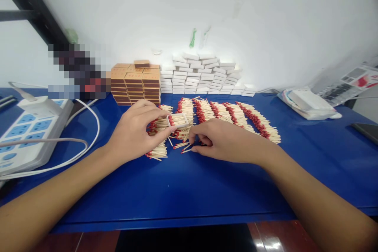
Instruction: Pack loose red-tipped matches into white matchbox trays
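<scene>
My left hand [136, 129] grips a small white matchbox tray [178, 120] with several red-tipped matches in it, held just above the blue table [183, 189]. My right hand [220, 139] rests on the table beside it, fingers curled and pinching at loose matches [184, 147]. Rows of red-tipped matches [233, 116] lie spread behind and to the right of both hands.
A stack of brown matchbox sleeves [136, 83] and a heap of white trays [203, 75] stand against the wall. A white power strip [28, 132] with cables lies at the left. A white packet [308, 104] and a dark phone [366, 130] lie at the right.
</scene>
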Action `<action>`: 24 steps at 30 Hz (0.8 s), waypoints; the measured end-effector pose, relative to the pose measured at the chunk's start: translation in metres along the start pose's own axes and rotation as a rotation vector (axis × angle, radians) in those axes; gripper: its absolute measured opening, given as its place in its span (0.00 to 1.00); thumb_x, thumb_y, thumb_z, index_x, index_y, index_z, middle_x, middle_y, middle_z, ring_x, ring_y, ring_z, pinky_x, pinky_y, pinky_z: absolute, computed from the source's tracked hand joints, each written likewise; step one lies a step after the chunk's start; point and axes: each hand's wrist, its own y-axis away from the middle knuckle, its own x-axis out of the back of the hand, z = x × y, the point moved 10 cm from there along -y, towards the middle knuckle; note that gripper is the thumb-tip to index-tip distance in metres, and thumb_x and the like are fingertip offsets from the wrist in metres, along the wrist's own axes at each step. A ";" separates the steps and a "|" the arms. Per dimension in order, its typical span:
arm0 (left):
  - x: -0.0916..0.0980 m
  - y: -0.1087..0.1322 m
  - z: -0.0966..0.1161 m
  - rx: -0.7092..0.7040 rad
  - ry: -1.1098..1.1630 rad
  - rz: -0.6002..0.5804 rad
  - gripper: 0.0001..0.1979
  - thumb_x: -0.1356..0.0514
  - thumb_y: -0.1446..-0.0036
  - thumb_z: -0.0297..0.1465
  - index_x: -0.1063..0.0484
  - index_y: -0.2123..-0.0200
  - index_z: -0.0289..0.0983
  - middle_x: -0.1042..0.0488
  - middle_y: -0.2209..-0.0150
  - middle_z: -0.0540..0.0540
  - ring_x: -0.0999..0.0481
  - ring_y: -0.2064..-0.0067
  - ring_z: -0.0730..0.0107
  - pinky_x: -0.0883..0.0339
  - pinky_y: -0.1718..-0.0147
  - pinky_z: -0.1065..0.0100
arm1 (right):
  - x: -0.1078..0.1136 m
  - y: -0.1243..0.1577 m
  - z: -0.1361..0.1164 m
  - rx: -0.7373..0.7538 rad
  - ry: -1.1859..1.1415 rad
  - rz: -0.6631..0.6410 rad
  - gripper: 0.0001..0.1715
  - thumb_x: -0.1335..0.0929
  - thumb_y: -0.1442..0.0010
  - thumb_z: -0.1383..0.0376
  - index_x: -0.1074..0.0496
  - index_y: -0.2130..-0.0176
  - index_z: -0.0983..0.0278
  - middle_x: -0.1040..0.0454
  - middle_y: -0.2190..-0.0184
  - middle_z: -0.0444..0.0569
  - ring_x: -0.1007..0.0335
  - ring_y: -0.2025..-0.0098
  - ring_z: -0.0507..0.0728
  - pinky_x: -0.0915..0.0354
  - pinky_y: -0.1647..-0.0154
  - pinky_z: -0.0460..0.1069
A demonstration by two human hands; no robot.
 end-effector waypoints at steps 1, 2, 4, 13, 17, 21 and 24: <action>0.000 0.000 0.000 0.000 0.001 -0.001 0.14 0.32 0.35 0.41 0.19 0.53 0.37 0.16 0.61 0.43 0.21 0.56 0.59 0.24 0.54 0.57 | 0.000 0.000 0.000 -0.002 0.002 0.003 0.02 0.28 0.37 0.69 0.24 0.62 0.62 0.25 0.70 0.43 0.34 0.70 0.52 0.46 0.69 0.48; -0.001 0.000 0.000 0.001 0.002 -0.004 0.14 0.32 0.35 0.41 0.19 0.53 0.37 0.16 0.61 0.43 0.21 0.56 0.59 0.24 0.54 0.57 | 0.000 0.000 0.001 -0.003 -0.001 0.001 0.02 0.28 0.37 0.69 0.24 0.62 0.62 0.25 0.70 0.43 0.34 0.70 0.52 0.46 0.69 0.48; -0.001 0.000 0.000 0.001 0.003 -0.008 0.14 0.32 0.35 0.41 0.19 0.54 0.37 0.17 0.62 0.43 0.21 0.56 0.59 0.24 0.54 0.57 | -0.002 0.000 0.001 0.006 -0.015 -0.010 0.03 0.29 0.37 0.69 0.23 0.63 0.62 0.25 0.70 0.43 0.35 0.71 0.52 0.46 0.69 0.48; -0.002 0.000 0.000 -0.008 0.015 -0.013 0.14 0.32 0.35 0.40 0.20 0.54 0.36 0.17 0.60 0.42 0.21 0.56 0.59 0.25 0.53 0.58 | -0.009 -0.002 -0.002 0.054 -0.030 -0.024 0.08 0.32 0.37 0.73 0.27 0.68 0.63 0.26 0.70 0.42 0.38 0.72 0.51 0.47 0.69 0.48; -0.003 0.001 0.000 -0.016 0.013 -0.013 0.14 0.31 0.36 0.40 0.20 0.54 0.36 0.17 0.62 0.43 0.22 0.57 0.59 0.25 0.54 0.58 | -0.001 0.000 -0.003 0.067 -0.058 0.005 0.06 0.31 0.34 0.70 0.25 0.64 0.62 0.28 0.72 0.41 0.38 0.73 0.51 0.47 0.69 0.48; -0.001 0.001 0.003 -0.024 0.016 -0.004 0.14 0.31 0.36 0.39 0.20 0.54 0.36 0.17 0.62 0.43 0.22 0.56 0.59 0.25 0.55 0.59 | 0.022 0.001 0.002 0.047 -0.106 0.187 0.07 0.31 0.30 0.65 0.24 0.63 0.62 0.33 0.77 0.38 0.40 0.75 0.50 0.49 0.70 0.48; -0.003 0.002 0.007 -0.036 0.049 -0.026 0.15 0.30 0.36 0.39 0.20 0.52 0.37 0.16 0.60 0.43 0.21 0.54 0.58 0.24 0.53 0.58 | 0.035 0.003 0.005 0.057 -0.101 0.361 0.05 0.31 0.31 0.66 0.25 0.61 0.61 0.35 0.79 0.37 0.41 0.76 0.50 0.49 0.70 0.47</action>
